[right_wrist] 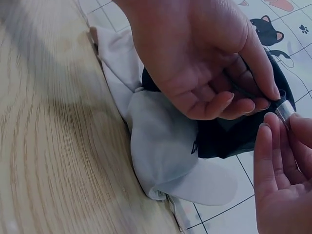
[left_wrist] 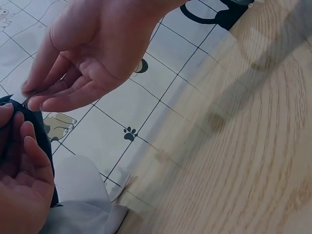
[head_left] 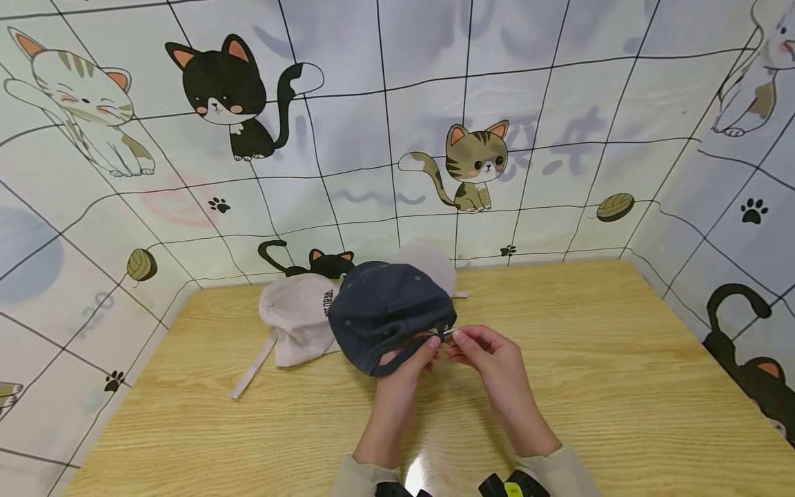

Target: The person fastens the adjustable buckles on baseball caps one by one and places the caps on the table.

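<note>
A navy baseball cap (head_left: pixel 388 310) is held up over the table, its back opening and strap (head_left: pixel 404 355) toward me. My left hand (head_left: pixel 400 383) grips the cap by that strap, thumb on top near the strap's right end. Close by, my right hand (head_left: pixel 499 366) pinches a small silvery metal piece (right_wrist: pixel 284 111) at the strap between thumb and fingertips. In the right wrist view the left thumb tip lies right at this piece. The cap's brim is hidden in the head view.
A white cap (head_left: pixel 301 310) with dark lettering lies left of the navy one, its loose strap (head_left: pixel 254 366) stretched toward me. Another pale cap (head_left: pixel 428 266) sits behind, partly covered. Walls of cat-print cloth (head_left: pixel 373 138) enclose the back and sides of the wooden table (head_left: pixel 621 373).
</note>
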Tool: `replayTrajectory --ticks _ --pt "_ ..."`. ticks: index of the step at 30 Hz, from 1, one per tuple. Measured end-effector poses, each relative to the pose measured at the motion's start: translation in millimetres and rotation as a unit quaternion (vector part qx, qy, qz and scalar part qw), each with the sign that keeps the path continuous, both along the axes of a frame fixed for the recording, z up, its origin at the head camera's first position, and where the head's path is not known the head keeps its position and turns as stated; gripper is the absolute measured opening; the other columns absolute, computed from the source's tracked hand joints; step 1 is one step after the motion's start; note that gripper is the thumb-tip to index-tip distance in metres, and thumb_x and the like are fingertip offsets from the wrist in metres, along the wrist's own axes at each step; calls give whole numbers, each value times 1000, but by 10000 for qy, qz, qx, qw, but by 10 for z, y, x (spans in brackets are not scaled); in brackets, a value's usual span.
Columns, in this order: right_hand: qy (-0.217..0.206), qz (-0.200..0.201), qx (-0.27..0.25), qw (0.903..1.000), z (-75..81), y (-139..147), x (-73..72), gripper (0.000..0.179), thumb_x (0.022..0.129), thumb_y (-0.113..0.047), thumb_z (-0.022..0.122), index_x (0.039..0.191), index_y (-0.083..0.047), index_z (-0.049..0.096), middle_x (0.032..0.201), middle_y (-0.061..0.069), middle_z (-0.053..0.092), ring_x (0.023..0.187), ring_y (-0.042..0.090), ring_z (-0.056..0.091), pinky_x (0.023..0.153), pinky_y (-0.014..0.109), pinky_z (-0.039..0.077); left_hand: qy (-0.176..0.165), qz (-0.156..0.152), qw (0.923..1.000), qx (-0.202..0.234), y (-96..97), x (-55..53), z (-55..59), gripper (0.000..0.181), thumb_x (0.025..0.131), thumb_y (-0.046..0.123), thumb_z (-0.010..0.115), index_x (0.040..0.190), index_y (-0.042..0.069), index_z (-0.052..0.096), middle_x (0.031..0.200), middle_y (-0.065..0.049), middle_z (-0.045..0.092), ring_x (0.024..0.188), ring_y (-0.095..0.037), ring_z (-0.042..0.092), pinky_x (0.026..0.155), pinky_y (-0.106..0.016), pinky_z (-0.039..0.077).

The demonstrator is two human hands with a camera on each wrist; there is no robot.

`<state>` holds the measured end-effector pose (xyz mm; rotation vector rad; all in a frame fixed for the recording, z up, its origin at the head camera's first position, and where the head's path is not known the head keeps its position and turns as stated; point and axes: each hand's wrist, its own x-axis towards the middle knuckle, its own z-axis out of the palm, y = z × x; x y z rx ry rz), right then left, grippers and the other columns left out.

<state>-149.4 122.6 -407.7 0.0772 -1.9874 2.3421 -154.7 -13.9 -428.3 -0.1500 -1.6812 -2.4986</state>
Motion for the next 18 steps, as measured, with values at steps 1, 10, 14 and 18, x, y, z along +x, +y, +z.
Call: replayTrajectory --ticks 1,10,14,18 --pt "-40 -21 68 10000 7 1 -1 28 83 -16 63 97 8 59 81 13 62 74 21 63 71 32 51 -17 27 10000 -32 -1 -1 8 17 80 10 66 91 -2 62 77 -5 59 69 -19 54 58 -30 45" --pt "59 -9 650 9979 -32 28 -17 28 79 -23 68 94 1 64 82 14 63 76 23 62 72 34 50 -10 237 9981 -564 -21 17 34 20 79 14 68 93 0 63 80 -8 60 72 -19 55 62 -36 45" --pt "-25 -103 906 9958 -24 19 -11 28 76 -26 70 94 -5 65 86 11 64 78 21 62 73 35 50 -51 129 9980 -616 -31 69 138 19 80 10 67 95 0 63 81 -7 60 73 -17 55 64 -35 45" --pt "7 -213 1338 9908 -20 14 -3 29 74 -31 72 93 -10 67 88 6 64 79 18 62 72 31 50 41 73 9978 -650 -26 98 189 18 80 8 67 94 -1 63 80 -8 59 72 -17 54 63 -29 44"
